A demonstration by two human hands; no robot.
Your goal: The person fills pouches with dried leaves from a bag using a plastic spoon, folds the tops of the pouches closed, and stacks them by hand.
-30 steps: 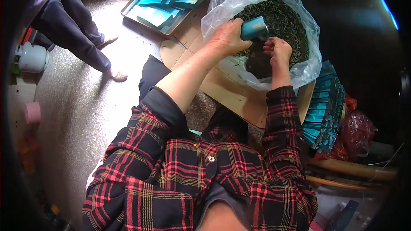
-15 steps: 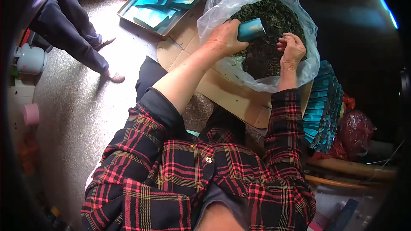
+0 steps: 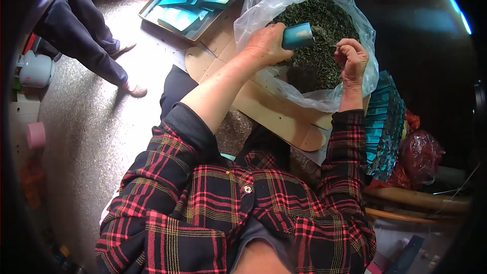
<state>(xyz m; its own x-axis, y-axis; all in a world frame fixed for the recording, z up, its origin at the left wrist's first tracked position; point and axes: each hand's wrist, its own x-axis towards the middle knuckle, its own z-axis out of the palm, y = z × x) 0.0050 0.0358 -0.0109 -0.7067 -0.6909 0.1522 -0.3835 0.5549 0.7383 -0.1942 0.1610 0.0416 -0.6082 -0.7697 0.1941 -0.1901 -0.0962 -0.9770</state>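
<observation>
From the head view: left hand (image 3: 266, 44) was closed around a small teal pouch (image 3: 298, 36), held over the clear plastic bag (image 3: 264, 7) of dark green dried leaves (image 3: 324, 25) with its open mouth turned toward the right. Right hand (image 3: 351, 60) hovered just beside that mouth, fingers curled and pinched together — probably on a few leaves, though too small to tell.

Looked light and thin-walled, that pouch; judged soft enough to crumple or close up under a hard squeeze, and somewhat slick from its foil sheen. Best gripped around the lower body, as here, leaving the mouth free. Teal outside, pale and bright within, a little rounded where opened.

Leaves seemed loose, dry and crumbly — easy to spill.

Elsewhere: cardboard sheet (image 3: 264, 106) under the bag, tray (image 3: 152, 7) of flat teal pouches beyond it, fanned stack of pouches (image 3: 383, 127) at the right, another person's legs (image 3: 89, 35) at the upper left.
</observation>
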